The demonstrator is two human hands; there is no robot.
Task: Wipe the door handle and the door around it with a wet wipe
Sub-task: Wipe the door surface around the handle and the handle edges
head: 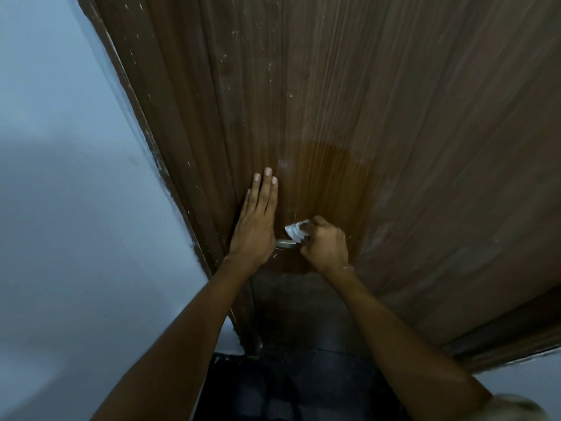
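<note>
A brown wood-grain door (pixel 364 117) fills the view. My left hand (pixel 256 223) presses flat against it with straight fingers, just left of the handle. A short silver piece of the door handle (pixel 285 244) shows between my two hands. My right hand (pixel 324 244) grips a crumpled white wet wipe (pixel 296 230) and holds it on the handle; the rest of the handle is hidden under it. A darker, wet-looking patch (pixel 331 183) spreads on the door above and around the handle.
A pale blue-grey wall (pixel 76 177) stands to the left of the door frame (pixel 170 177). Dark floor tiles (pixel 288 384) lie below. White specks dot the upper door.
</note>
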